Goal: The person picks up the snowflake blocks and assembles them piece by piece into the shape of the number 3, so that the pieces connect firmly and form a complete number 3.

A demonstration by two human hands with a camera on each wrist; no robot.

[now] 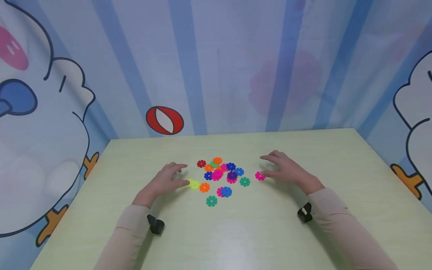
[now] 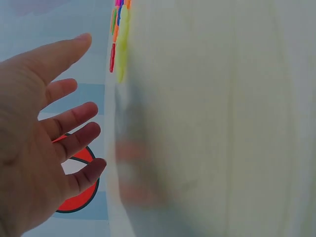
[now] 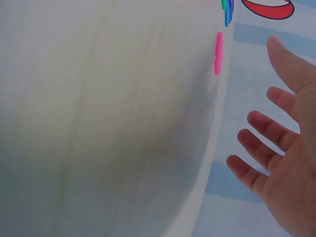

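Several colourful notched plastic discs, like snowflake building pieces, lie in a loose cluster mid-table. My left hand point(image 1: 164, 180) is at the cluster's left, fingers apart, its thumb near the yellow discs point(image 1: 194, 184). On the other side my right hand point(image 1: 287, 170) has its thumb tip over or beside a lone pink disc point(image 1: 259, 176). Both wrist views show spread, slightly bent fingers and nothing held. A pink disc point(image 3: 218, 53) appears edge-on in the right wrist view, apart from the hand. A yellow disc point(image 2: 123, 44) shows edge-on in the left wrist view.
Closer to me lie a green disc point(image 1: 211, 201) and a blue disc point(image 1: 227, 192) overlapping a pink one. The pale table point(image 1: 229, 240) ends at a striped blue curtain point(image 1: 229, 67) with cartoon prints. Small black devices sit at both wrists.
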